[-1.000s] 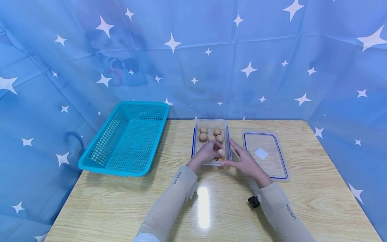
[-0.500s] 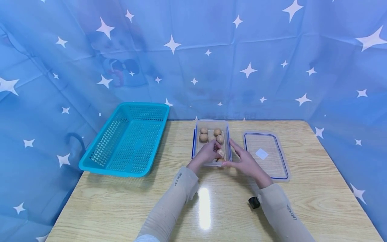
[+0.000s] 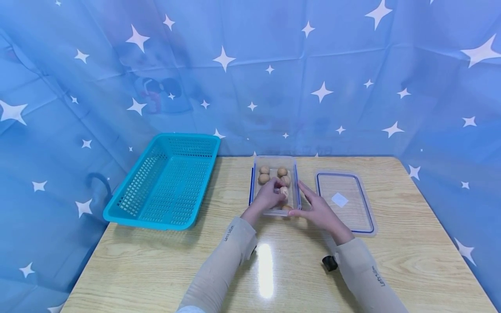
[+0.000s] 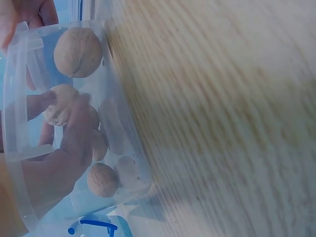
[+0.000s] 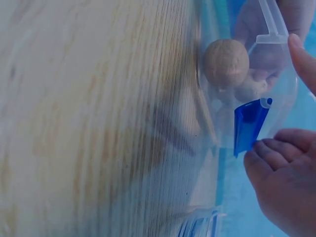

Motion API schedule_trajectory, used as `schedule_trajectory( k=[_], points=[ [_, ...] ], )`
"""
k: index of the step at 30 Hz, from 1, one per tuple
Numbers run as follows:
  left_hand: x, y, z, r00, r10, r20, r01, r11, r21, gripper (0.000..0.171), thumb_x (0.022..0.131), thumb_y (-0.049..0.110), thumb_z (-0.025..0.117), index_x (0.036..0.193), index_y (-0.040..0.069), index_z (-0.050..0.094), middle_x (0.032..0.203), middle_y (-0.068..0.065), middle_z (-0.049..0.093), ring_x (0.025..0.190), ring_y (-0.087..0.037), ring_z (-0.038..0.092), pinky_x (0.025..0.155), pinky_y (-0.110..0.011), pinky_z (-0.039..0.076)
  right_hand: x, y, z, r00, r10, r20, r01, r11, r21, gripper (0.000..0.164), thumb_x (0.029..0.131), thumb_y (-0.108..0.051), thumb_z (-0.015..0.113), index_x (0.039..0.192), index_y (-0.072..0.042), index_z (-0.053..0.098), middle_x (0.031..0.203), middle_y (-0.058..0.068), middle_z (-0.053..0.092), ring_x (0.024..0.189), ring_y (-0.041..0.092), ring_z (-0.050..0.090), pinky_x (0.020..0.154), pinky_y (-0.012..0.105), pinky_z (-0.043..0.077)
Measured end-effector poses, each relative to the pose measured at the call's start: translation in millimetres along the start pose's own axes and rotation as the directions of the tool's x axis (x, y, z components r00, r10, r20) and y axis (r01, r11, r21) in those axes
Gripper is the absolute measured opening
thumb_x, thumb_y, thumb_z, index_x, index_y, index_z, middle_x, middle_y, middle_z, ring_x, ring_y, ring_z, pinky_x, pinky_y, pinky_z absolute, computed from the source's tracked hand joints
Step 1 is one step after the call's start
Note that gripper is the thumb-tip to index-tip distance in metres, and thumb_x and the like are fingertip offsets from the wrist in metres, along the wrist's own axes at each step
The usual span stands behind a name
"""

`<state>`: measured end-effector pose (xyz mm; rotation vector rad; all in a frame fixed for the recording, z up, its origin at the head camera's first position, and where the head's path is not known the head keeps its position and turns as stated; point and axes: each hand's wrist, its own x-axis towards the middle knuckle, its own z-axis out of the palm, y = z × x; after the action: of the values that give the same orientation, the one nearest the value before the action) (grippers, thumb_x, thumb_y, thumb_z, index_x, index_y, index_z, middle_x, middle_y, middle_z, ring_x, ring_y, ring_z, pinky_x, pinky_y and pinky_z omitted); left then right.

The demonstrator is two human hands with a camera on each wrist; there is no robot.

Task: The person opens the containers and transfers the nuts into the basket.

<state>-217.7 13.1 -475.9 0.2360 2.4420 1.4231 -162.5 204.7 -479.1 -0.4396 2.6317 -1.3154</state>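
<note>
A clear plastic food container (image 3: pixel 274 161) with blue side latches stands on the table, holding several walnuts. At its far end, walnuts (image 3: pixel 264 178) lie in two groups, left and right. My left hand (image 3: pixel 269 196) reaches inside and pinches a pale walnut (image 3: pixel 284 192) between thumb and fingers; its palm hides part of the container floor. Another walnut (image 4: pixel 78 52) rests in the near right corner, seen through the wall in the left wrist view. My right hand (image 3: pixel 317 210) touches the container's right side, fingers extended along it near the blue latch (image 5: pixel 251 126), thumb at the near corner.
The container's clear lid (image 3: pixel 362 204), edged with a blue seal and bearing a white label (image 3: pixel 339 199), lies flat to the right. A turquoise perforated basket (image 3: pixel 176 224) stands at the left. Blue star-patterned cloth (image 3: pixel 250 78) hangs behind the wooden table (image 3: pixel 156 265).
The walnut in my left hand has shifted slightly toward the container's far end. A walnut seen beyond the fingers a second ago no longer shows there. My right hand stays in place.
</note>
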Motion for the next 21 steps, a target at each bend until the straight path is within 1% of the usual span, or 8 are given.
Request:
schedule_trajectory(
  k=[6,11,15,18,21],
  points=[
    [3.2,-0.9,-0.5,1.000,0.021,-0.016,-0.022,0.996,-0.092,0.035,0.091,0.008,0.070,0.124,0.010,0.060,0.128,-0.010,0.062,0.114,-0.025,0.063,0.092,-0.029,0.056,0.7,-0.3,-1.3,1.000,0.000,0.002,0.000,1.000,0.003,0.104,0.086,-0.039,0.077,0.160,-0.007,0.012,0.167,0.020,0.009,0.151,0.046,0.018,0.121,0.060,0.023],
    [2.4,-0.7,-0.8,1.000,0.020,-0.017,-0.022,0.990,-0.137,0.040,0.089,0.008,0.073,0.127,0.010,0.060,0.129,-0.009,0.062,0.114,-0.024,0.062,0.097,-0.031,0.054,0.4,-0.4,-1.1,1.000,0.009,0.005,-0.009,1.000,0.004,0.104,0.086,-0.040,0.077,0.160,-0.007,0.012,0.167,0.019,0.009,0.150,0.047,0.019,0.121,0.059,0.024],
    [0.6,0.6,-1.4,0.999,0.020,-0.025,-0.024,0.985,-0.169,0.046,0.086,0.004,0.075,0.130,0.010,0.059,0.132,-0.010,0.062,0.116,-0.026,0.062,0.100,-0.033,0.054,0.2,-0.2,-0.5,1.000,0.010,0.006,-0.010,1.000,0.008,0.104,0.086,-0.040,0.077,0.160,-0.007,0.012,0.167,0.018,0.009,0.150,0.047,0.019,0.121,0.059,0.024],
    [-0.5,1.3,-2.1,0.999,0.027,-0.037,-0.033,0.981,-0.193,0.048,0.085,0.001,0.074,0.130,0.010,0.060,0.132,-0.011,0.062,0.116,-0.027,0.063,0.099,-0.033,0.055,0.5,-0.3,0.0,1.000,0.005,0.006,-0.005,1.000,0.015,0.103,0.087,-0.038,0.077,0.160,-0.008,0.011,0.167,0.018,0.009,0.150,0.047,0.019,0.121,0.059,0.024],
    [-1.4,1.0,-3.2,0.999,0.028,-0.037,-0.035,0.975,-0.218,0.047,0.087,0.002,0.073,0.131,0.012,0.060,0.131,-0.011,0.063,0.116,-0.026,0.064,0.098,-0.031,0.055,1.1,-0.5,0.4,1.000,-0.001,0.006,0.001,1.000,0.018,0.101,0.087,-0.036,0.077,0.160,-0.007,0.012,0.167,0.019,0.010,0.150,0.047,0.019,0.121,0.059,0.024]
  ],
)
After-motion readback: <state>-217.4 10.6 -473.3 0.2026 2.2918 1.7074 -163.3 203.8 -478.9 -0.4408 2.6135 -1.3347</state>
